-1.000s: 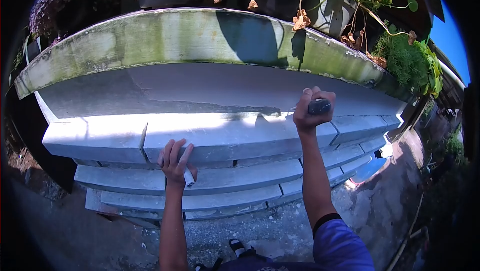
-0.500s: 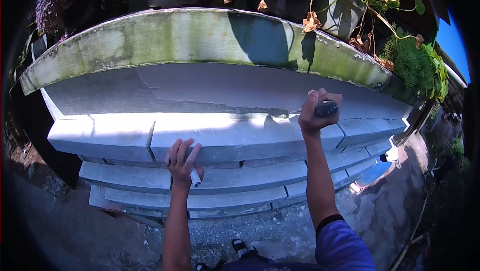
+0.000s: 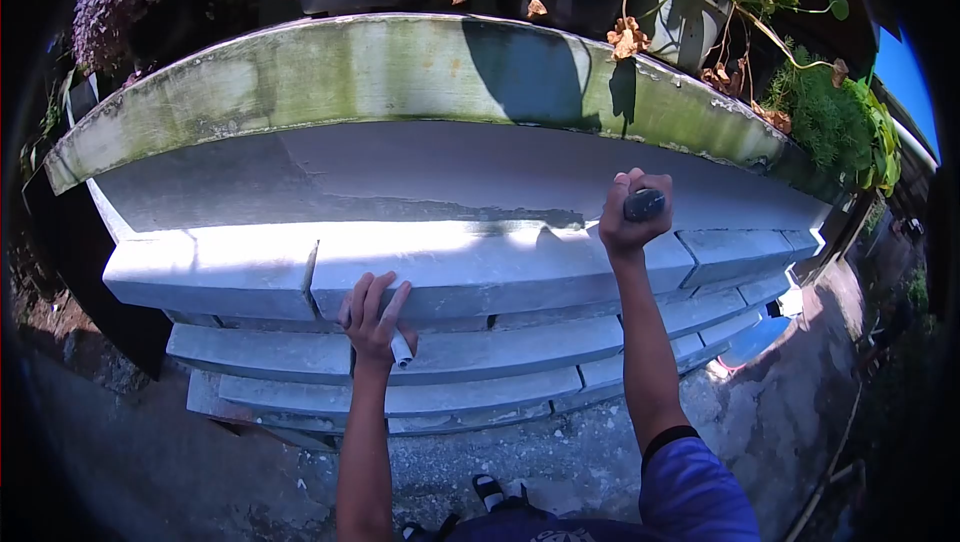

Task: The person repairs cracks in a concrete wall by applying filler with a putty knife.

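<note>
My right hand point(image 3: 636, 210) is closed round the dark handle of a tool point(image 3: 644, 205), whose thin light tip touches the wall just above the top step. My left hand point(image 3: 376, 317) rests on the front edge of the top grey step point(image 3: 470, 267), its fingers spread and a white tube-like object point(image 3: 401, 350) held under the palm. Behind the step, a recessed wall point(image 3: 400, 167) shows a darker grey patch with a ragged edge that ends near the tool tip.
A mossy curved ledge point(image 3: 330, 72) overhangs the wall. Potted plants with hanging dry leaves point(image 3: 628, 39) stand above it. Lower steps point(image 3: 480, 352) descend toward my feet point(image 3: 488, 490). A blue basin point(image 3: 752, 342) lies at the right.
The view has shifted slightly, moving the steps and my left hand a little to the right in the picture. My right hand keeps its hold on the tool near the same part of the wall.
</note>
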Tool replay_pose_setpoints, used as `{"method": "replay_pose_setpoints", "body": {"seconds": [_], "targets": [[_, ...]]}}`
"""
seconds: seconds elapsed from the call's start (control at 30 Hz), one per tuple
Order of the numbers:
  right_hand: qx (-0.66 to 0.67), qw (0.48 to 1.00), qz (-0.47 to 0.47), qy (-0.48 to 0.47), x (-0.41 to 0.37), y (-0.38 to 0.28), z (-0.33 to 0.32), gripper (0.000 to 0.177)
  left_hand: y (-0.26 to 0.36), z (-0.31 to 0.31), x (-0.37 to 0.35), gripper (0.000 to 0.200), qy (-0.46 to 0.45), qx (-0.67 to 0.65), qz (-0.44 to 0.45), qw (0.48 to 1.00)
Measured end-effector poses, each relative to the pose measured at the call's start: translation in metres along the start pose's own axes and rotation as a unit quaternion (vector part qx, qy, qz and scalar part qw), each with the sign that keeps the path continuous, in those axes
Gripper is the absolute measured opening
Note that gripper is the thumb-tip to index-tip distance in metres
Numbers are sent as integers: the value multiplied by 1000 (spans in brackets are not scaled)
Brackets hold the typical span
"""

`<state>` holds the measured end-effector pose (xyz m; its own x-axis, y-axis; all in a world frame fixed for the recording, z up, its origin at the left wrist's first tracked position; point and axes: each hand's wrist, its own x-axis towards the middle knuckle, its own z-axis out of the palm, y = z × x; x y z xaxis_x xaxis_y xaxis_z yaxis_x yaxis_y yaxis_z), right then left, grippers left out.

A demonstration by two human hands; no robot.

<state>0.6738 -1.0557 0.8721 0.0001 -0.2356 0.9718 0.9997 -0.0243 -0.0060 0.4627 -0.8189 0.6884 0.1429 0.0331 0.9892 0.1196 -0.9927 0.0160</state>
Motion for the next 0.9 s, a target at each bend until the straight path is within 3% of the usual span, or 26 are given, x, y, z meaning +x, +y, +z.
{"method": "replay_pose_setpoints", "body": {"seconds": [0.03,0.1,0.2,0.3,0.33,0.47,0.5,0.57,0.6,0.7,0.73,0.77,0.83,0.9], "targets": [[-80,992,-74,-64,-2,12,2,21,3,-2,-4,42,-1,-8,-2,1000],[-89,991,-50,-88,-1,17,2,22,6,-8,-2,44,-13,-13,-6,1000],[29,997,62,19,2,-2,-8,25,5,-6,0,49,-8,-15,-4,1000],[-104,991,-47,-70,-3,19,-4,22,8,-7,-3,48,-11,-15,-10,1000],[-90,989,-68,-93,0,19,-5,22,6,-6,0,47,-9,-13,-11,1000],[53,992,95,68,-2,26,-9,23,-1,0,-2,45,-7,4,-1,1000],[-73,997,-8,10,2,26,-7,22,2,-1,-3,45,-4,4,-5,1000],[-74,997,-3,-29,0,29,-6,21,2,-2,-5,45,-5,5,-1,1000],[-68,997,-32,10,9,18,-4,21,-3,2,-6,44,-2,9,5,1000],[82,979,141,121,12,2,-15,22,-2,2,-7,42,0,7,5,1000],[-66,993,42,92,12,6,-11,21,0,0,-7,42,0,4,3,1000],[-98,995,15,23,-3,27,-9,21,3,-2,-9,41,-2,-1,2,1000],[-92,995,-20,24,9,12,-5,21,2,0,-4,40,5,-8,2,1000],[-11,995,54,88,12,-2,-9,21,2,-1,-5,41,6,-9,4,1000]]}}
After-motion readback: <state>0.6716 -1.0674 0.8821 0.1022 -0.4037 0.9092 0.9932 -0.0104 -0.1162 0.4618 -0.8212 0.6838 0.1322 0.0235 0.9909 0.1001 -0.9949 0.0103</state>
